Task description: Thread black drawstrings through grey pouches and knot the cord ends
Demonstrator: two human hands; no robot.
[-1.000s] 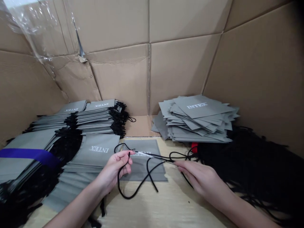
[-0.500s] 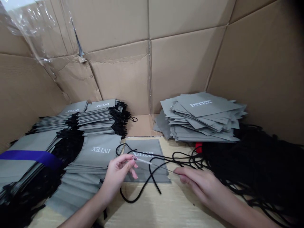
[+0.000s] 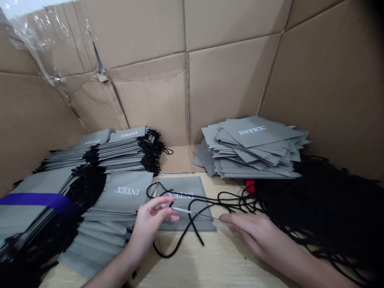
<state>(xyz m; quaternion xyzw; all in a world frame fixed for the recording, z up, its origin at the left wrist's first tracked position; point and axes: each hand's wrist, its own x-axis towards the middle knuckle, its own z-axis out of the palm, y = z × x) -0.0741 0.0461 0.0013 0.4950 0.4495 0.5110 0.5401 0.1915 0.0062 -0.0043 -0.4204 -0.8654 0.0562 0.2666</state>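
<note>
My right hand (image 3: 252,230) is closed around one end of a thin metal rod (image 3: 207,217) that points left. The rod's far part looks whitish and reaches the fingers of my left hand (image 3: 156,216). There the left thumb and fingertips pinch a short bit of black cord (image 3: 171,204) at the rod's tip. Below both hands a flat grey pouch (image 3: 180,184) marked INTEX lies on the table. Loose black cords (image 3: 177,246) loop across that pouch and onto the tabletop.
Stacked grey pouches with black cords stand at the left (image 3: 120,156), one bundle tied with a blue band (image 3: 39,200). At the back right rises a pile of grey pouches (image 3: 255,140). A black cord heap (image 3: 324,204) lies right; cardboard walls (image 3: 225,80) enclose the table.
The black cord end now shows between my left fingers, and the rod's whitish part has dipped slightly. My right hand has stayed nearly in place.
</note>
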